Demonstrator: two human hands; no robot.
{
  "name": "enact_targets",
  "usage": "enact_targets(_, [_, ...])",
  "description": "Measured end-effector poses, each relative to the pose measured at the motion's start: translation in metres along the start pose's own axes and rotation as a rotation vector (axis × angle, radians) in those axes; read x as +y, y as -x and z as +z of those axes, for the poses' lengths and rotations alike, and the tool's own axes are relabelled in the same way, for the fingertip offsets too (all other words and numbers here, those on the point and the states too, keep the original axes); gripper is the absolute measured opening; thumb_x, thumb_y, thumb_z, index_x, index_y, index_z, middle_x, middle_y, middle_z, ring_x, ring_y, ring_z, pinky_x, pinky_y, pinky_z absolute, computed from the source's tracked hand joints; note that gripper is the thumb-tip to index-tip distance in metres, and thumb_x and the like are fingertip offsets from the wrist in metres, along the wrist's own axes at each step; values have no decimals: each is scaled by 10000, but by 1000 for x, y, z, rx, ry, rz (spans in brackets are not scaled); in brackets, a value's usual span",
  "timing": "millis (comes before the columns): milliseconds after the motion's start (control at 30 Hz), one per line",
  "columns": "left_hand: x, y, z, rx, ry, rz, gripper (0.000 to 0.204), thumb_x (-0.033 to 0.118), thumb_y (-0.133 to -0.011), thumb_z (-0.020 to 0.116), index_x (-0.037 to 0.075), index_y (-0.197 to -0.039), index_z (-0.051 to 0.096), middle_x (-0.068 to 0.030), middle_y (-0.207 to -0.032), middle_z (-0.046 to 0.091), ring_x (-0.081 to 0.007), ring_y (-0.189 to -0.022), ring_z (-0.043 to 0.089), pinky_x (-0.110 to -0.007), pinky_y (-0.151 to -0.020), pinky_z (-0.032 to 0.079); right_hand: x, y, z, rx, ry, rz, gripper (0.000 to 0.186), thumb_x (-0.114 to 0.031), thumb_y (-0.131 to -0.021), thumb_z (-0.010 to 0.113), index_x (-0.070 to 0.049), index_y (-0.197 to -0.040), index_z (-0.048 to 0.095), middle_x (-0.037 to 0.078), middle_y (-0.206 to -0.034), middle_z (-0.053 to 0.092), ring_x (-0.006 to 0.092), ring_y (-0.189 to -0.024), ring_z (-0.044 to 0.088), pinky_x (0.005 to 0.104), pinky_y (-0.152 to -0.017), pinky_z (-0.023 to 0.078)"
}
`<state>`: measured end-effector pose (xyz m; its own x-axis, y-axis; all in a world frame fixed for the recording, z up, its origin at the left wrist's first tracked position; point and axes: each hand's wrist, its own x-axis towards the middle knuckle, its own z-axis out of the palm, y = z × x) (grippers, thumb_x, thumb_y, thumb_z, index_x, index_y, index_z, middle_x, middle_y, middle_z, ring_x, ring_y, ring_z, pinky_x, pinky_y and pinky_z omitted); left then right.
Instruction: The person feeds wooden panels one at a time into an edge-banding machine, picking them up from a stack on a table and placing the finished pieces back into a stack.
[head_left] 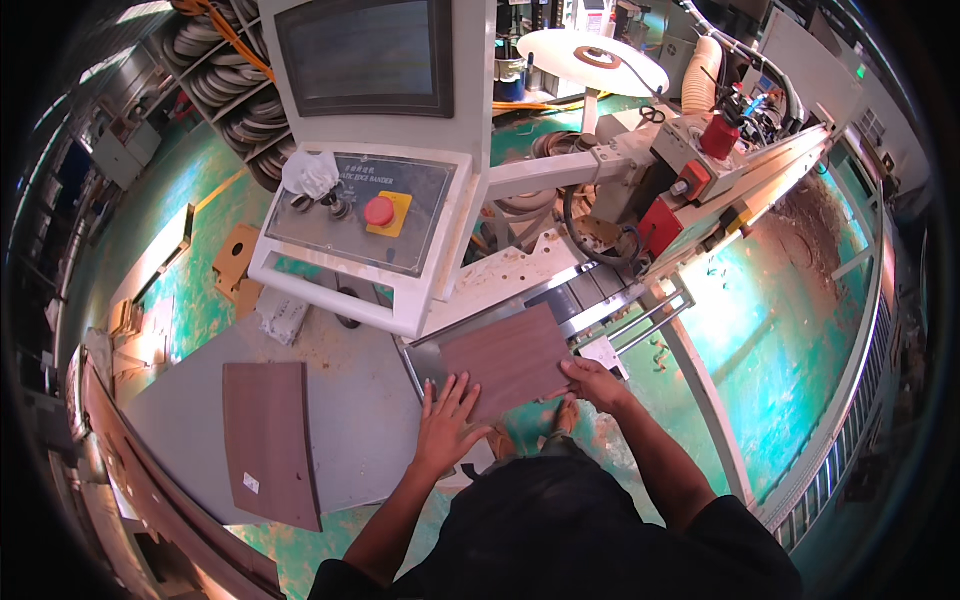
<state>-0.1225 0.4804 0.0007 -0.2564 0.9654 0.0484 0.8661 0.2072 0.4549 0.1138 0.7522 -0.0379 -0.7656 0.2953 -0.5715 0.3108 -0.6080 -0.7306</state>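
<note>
A brown wood-grain board (508,360) lies flat at the feed end of the machine, on its metal table (428,368). My left hand (447,428) rests on the board's left near corner, fingers spread and lying flat. At the right edge, my right hand (597,385) grips the board, its fingers bent round the near right corner and partly hidden. A second brown board (268,430), with a small white label near its lower end, lies on the grey worktable (355,440) to my left.
Ahead stands a control console (360,215) with a red stop button (380,210) and a dark screen (365,60). The machine's arm and red-boxed unit (660,235) extend to the right, beside metal rails (650,325). Coiled edging strips (220,80) fill a rack behind.
</note>
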Motion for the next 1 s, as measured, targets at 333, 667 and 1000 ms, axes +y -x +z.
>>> enact_targets(333, [7,-58,32,15,-29,42,805,344,-910,792,129,-1616,472,-160,-1723,349,-364,-1599,311,-562,-1303,227,28,-12,38,272,-265,-43,520,-455,-1063,667,33,-1240,646,186,-1116,764,262,-992,763,364,-876,609])
enact_targets(667, [14,-80,21,-70,45,56,844,311,-878,823,114,-1616,465,-184,-1730,321,-397,-1597,298,-535,-1304,249,20,-33,35,313,-227,-61,491,-403,-1073,659,88,-1094,662,194,-907,775,249,-730,755,363,-695,630])
enact_targets(1000, [42,-115,40,-120,9,67,913,261,-808,875,82,-1608,475,-218,-1736,304,-449,-1593,296,-553,-1291,265,10,-33,-7,338,-224,-25,509,-449,-1044,701,58,-1079,692,167,-894,786,220,-735,763,324,-673,613])
